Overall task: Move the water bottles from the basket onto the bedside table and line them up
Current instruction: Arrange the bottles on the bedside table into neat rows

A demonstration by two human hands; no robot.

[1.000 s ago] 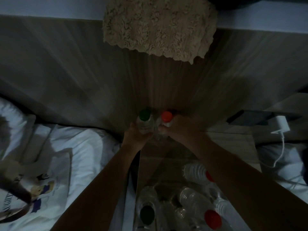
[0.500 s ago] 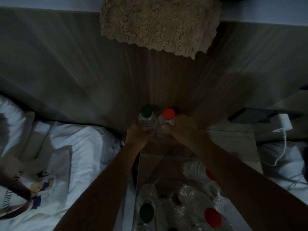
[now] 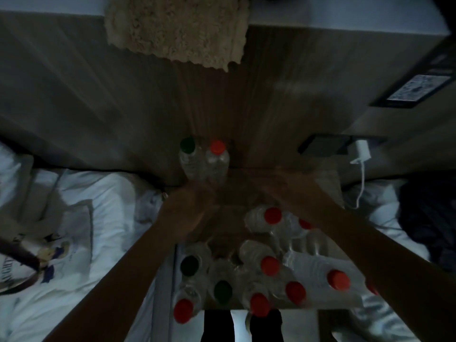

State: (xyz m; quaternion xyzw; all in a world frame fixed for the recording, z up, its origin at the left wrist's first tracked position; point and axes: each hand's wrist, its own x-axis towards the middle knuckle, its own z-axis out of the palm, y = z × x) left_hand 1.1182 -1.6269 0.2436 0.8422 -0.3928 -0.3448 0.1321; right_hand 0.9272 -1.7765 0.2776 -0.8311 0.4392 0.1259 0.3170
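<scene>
Dim bedroom light falls on a wood-panelled wall and the bedside table (image 3: 325, 178) below it, where a green-capped bottle (image 3: 188, 160) and a red-capped bottle (image 3: 217, 162) stand upright and touching at the back. Blur smears both hands, so I cannot tell how the fingers lie. The left hand (image 3: 188, 208) hovers just in front of the pair and the right hand (image 3: 283, 187) over the table, neither visibly holding anything. More bottles (image 3: 270, 265) lie heaped in the basket (image 3: 175, 262). In this gloom a knuckle or forearm could clip the standing pair and topple them. Pulling one bottle from the heap may also send its neighbours rolling.
</scene>
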